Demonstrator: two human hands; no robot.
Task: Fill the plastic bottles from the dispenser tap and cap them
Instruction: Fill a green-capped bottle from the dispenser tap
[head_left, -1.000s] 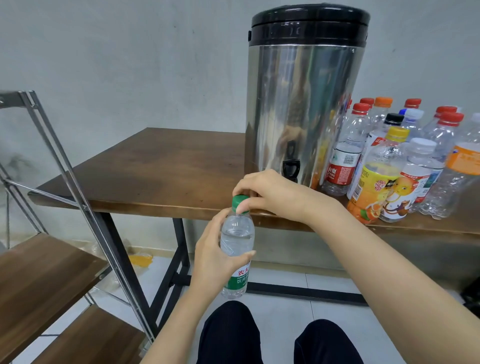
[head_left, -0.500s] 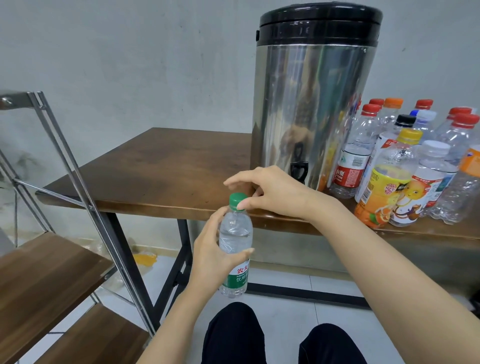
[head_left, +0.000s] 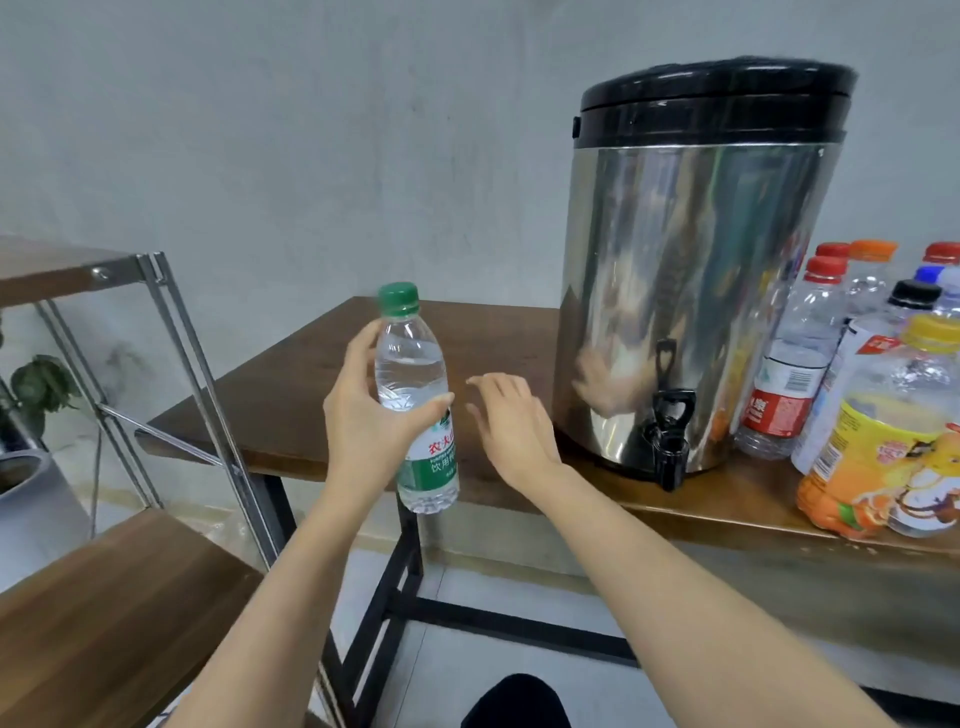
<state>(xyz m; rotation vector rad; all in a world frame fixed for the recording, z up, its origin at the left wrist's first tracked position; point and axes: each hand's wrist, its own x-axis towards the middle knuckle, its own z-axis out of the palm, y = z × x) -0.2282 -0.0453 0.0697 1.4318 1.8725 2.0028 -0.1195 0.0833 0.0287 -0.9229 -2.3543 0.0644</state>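
Head view, one item in hand: small clear plastic bottle (head_left: 415, 395) with a green and white label, green cap (head_left: 398, 299) seated on its neck, clear liquid visible inside. It is held in the air, near upright with a slight tilt, in front of the wooden table (head_left: 291, 395) and well to the left of the dispenser. Dispenser (head_left: 696, 291): steel drum with a black lid, standing on the table, its black tap (head_left: 670, 441) low on the front at the table's edge. Right of the drum is a crowd of capped bottles, among them a red-capped bottle (head_left: 795, 374) with a red label and an orange-labelled bottle (head_left: 893, 452) with a yellow cap; how full they are cannot be told. Left hand (head_left: 363, 415): fingers and thumb wrapped round the bottle's upper body, the thumb lying across the front just above the label. Right hand (head_left: 511, 423): fingers loosely spread and nearly straight, holding nothing, just beside the bottle but not touching it. At far left, a wooden shelf (head_left: 104, 613) on a metal frame.
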